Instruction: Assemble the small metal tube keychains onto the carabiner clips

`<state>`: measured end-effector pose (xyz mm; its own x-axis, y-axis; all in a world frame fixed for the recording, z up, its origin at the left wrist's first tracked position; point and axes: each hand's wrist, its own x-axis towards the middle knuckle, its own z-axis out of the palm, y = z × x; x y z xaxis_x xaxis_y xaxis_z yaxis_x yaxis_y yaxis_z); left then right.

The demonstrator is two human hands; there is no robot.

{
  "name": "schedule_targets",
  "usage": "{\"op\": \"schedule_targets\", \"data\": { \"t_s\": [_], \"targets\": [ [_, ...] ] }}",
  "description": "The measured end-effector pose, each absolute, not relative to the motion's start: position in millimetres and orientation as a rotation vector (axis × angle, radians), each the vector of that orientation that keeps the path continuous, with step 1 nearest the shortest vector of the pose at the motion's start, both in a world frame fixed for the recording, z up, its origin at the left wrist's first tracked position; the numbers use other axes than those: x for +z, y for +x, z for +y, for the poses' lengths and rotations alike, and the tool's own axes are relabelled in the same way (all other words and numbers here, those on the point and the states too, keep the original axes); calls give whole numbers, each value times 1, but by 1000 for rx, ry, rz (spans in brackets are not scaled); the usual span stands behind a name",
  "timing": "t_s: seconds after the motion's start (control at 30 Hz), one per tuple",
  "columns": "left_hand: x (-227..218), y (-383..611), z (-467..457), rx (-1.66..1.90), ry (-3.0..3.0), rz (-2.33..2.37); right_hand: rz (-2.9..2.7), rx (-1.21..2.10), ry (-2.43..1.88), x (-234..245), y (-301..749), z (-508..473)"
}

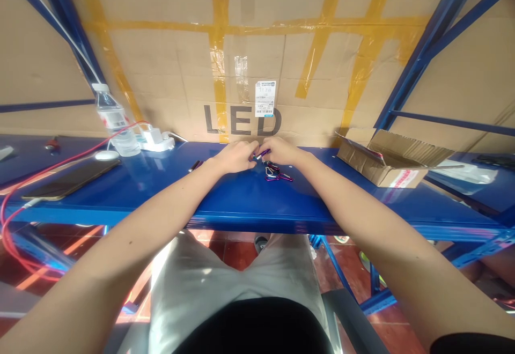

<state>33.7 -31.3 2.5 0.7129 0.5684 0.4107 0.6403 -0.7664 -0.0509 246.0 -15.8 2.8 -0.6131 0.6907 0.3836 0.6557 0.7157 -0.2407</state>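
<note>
My left hand (pixel 238 156) and my right hand (pixel 280 150) meet over the blue shelf top, fingers curled and almost touching. Between them shows a purple carabiner (pixel 263 153), pinched in my right fingers. A small bluish piece shows at my left fingertips, too small to name; those fingers are closed. Just below the hands lie several small carabiners (pixel 278 177), purple and silver, bunched together on the shelf (pixel 257 198). Beside my left wrist are small dark slim pieces (pixel 195 166), partly hidden by the forearm.
An open cardboard box (pixel 386 163) stands at the right. On the left are a water bottle (pixel 116 123), a white power adapter (pixel 155 138), a phone (pixel 72 179) and a red cable (pixel 80 154). A big cardboard sheet (pixel 173 75) marked LED rises behind the hands.
</note>
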Motion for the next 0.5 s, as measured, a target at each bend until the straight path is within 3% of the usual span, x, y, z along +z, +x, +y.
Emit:
{"op": "schedule_targets", "data": {
  "t_s": [0.5],
  "targets": [
    [-1,17,-11,-590,-3057,-1053,-2458,73,-1300,8,248,-22]
  ]
}}
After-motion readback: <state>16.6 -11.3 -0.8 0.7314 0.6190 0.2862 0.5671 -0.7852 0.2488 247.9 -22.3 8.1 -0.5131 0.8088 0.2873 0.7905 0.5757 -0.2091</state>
